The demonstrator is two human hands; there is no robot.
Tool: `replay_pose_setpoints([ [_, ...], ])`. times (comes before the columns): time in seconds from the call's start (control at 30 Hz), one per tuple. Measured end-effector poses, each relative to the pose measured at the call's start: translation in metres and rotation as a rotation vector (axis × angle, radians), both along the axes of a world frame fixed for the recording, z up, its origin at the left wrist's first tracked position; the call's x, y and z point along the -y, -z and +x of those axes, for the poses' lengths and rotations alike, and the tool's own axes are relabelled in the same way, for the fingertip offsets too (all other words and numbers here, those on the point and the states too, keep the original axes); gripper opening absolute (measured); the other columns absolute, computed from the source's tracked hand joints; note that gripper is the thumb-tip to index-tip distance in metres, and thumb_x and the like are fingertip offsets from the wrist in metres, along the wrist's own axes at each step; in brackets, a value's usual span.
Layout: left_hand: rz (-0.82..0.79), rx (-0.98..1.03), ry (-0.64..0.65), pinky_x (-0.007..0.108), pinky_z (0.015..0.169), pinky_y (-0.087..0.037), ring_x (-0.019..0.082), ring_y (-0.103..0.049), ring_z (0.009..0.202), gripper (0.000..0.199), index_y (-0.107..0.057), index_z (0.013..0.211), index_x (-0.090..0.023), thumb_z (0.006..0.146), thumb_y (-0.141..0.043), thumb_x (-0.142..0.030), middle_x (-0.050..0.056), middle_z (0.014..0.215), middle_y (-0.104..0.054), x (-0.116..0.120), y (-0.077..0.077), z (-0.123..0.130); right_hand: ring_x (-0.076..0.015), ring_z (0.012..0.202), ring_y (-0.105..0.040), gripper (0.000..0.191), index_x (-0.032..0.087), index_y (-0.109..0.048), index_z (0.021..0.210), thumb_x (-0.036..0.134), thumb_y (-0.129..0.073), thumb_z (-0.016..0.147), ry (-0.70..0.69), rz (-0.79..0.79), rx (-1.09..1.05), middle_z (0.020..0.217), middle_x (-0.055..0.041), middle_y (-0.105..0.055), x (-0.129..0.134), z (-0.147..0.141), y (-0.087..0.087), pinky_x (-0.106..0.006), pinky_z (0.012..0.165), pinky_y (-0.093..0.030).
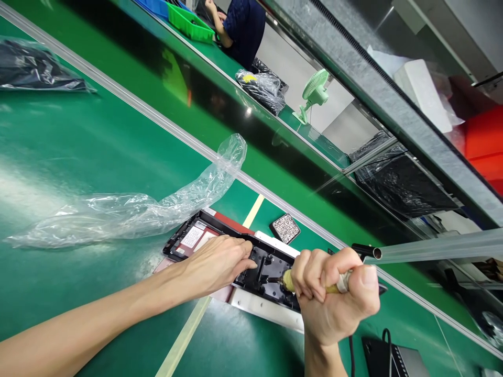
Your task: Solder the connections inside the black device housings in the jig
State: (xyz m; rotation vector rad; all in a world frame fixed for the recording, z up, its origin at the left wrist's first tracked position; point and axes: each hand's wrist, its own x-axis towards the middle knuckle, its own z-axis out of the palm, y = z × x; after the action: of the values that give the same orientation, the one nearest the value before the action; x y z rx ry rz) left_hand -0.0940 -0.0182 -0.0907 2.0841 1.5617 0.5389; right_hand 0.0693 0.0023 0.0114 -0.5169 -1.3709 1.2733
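Observation:
A long black plastic housing (240,280) lies in front of me, with an open inner side showing black fittings and small posts. At its left part are white labels (192,236). My left hand (226,259) rests across the housing, its fingers bent and pressed together against it, fingertips partly hidden. My right hand (334,293) is wrapped in a fist round a soldering iron with a yellow handle (288,281). The iron's thin metal tip points left into the housing and appears to touch an inner fitting. Under the housing sits a silver metal fixture (267,313).
A crumpled clear plastic bag (129,212) lies left of the housing. Beyond it is a small box with a speckled top (285,229). A black device (393,358) and cable are at lower right. A metal rail crosses the bench; a co-worker (245,31) sits opposite.

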Motion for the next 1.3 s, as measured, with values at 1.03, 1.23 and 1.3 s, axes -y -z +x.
replay_pose_setpoints([
  [1.03,0.013,0.01,-0.001,0.03,0.058,-0.023,0.021,-0.059,0.064,0.037,-0.039,0.072,-0.022,0.104,-0.047,-0.04,0.001,0.072,-0.06,0.001,0.0,-0.001,-0.0131,0.043,-0.039,0.039,0.022,-0.05,0.066,0.034,-0.035,0.099,-0.284,-0.039,0.015,0.046,0.0038,-0.038,-0.014,0.022,-0.003,-0.026,0.041,-0.04],
  [1.23,0.003,-0.003,-0.006,0.03,0.058,-0.021,0.021,-0.058,0.064,0.037,-0.04,0.072,-0.022,0.103,-0.048,-0.041,0.001,0.072,-0.059,0.002,0.0,0.0,-0.0108,0.041,-0.035,0.043,0.022,-0.047,0.061,0.041,-0.04,0.1,-0.098,-0.1,-0.001,0.043,0.0057,-0.035,-0.007,0.012,-0.001,-0.023,0.04,-0.036],
  [1.3,-0.001,-0.005,-0.007,0.03,0.058,-0.021,0.021,-0.058,0.064,0.037,-0.04,0.072,-0.022,0.103,-0.048,-0.041,0.001,0.072,-0.059,0.002,0.0,-0.001,-0.0096,0.039,-0.032,0.043,0.022,-0.045,0.061,0.04,-0.041,0.099,-0.081,-0.096,-0.012,0.042,0.0066,-0.033,-0.005,0.008,0.0,-0.021,0.039,-0.034],
])
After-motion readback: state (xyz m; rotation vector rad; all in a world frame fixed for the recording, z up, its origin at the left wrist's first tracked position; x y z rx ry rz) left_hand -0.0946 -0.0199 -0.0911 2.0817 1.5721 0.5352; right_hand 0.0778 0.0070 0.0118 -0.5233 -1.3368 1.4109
